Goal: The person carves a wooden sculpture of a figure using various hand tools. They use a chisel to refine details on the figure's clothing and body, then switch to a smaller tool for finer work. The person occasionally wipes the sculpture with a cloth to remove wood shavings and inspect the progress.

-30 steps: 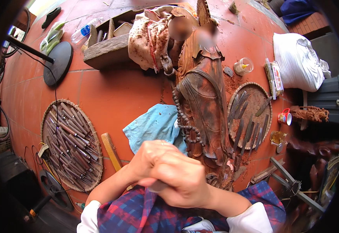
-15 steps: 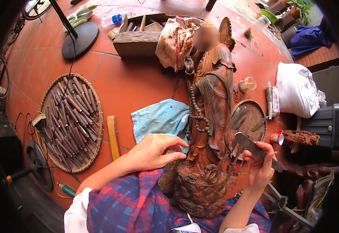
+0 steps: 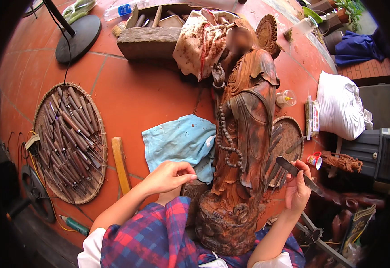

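A carved wooden statue (image 3: 253,116) of a robed figure with a bead string leans back from my lap, its round carved base (image 3: 224,230) between my legs. Pinched between the thumb and fingers of my right hand (image 3: 297,190) is a flat dark metal file (image 3: 300,174), held beside the statue's lower right side and apart from it. My left hand (image 3: 170,176) hovers left of the statue, fingers loosely curled and nothing visible in them. Just beyond it a light blue cloth (image 3: 179,138) lies on the floor.
At left, a round woven tray (image 3: 102,176) holds several wood-handled carving tools, with a wooden bar (image 3: 120,165) beside it. A smaller woven tray (image 3: 297,127) with metal files lies right of the statue. Behind stand a wooden box (image 3: 148,44) and a stained cloth (image 3: 199,42).
My left hand has drawn back leftward from the statue, its fingers curling in. The file stays in my right hand, slightly lower and turned. The view has shifted a little.
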{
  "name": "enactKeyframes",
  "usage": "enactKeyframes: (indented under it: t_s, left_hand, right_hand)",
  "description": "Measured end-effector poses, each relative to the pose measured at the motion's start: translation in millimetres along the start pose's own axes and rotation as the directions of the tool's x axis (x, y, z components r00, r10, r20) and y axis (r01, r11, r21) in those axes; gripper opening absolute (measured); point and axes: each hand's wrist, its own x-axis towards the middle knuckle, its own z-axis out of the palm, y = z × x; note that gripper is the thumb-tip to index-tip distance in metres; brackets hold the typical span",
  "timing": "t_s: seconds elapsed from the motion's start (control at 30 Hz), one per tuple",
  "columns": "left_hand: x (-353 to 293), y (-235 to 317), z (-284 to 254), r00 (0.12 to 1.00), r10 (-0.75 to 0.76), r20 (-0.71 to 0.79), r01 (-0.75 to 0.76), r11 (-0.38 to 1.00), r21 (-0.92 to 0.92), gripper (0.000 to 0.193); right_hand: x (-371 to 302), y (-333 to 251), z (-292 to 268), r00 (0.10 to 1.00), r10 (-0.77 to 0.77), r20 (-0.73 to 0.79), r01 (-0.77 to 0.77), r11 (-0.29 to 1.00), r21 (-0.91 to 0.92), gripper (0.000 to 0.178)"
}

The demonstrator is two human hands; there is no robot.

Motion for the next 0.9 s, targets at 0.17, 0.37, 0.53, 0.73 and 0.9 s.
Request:
enactKeyframes:
  t_s: [0.17, 0.37, 0.53, 0.73, 0.9]
  left_hand:
    - [11.6, -69.4, 23.6, 0.967, -0.146, -0.210, 0.164, 0.984, 0.067, 0.022]
    - [8.0, -78.3, 41.7, 0.962, -0.046, -0.270, 0.113, 0.964, 0.240, 0.009]
    - [7.9, -79.4, 37.4, 0.968, -0.005, -0.253, 0.076, 0.959, 0.272, 0.007]
    - [6.2, -84.2, 36.7, 0.964, -0.025, -0.266, 0.096, 0.962, 0.256, 0.006]
    - [13.0, -78.2, 40.2, 0.972, -0.054, -0.229, 0.120, 0.951, 0.286, 0.006]
  right_hand:
    - [30.2, 14.8, -84.5, 0.990, 0.074, -0.124, -0.074, 0.997, 0.006, 0.017]
    - [66.5, 110.4, -136.8, 0.925, 0.308, -0.224, -0.380, 0.780, -0.497, 0.010]
    - [75.3, 172.9, -147.0, 0.894, 0.361, -0.266, -0.448, 0.741, -0.500, 0.010]
    - [70.2, 174.8, -150.6, 0.850, 0.214, -0.482, -0.441, 0.788, -0.429, 0.018]
    - [57.9, 174.1, -227.5, 0.753, -0.055, -0.656, -0.503, 0.593, -0.628, 0.007]
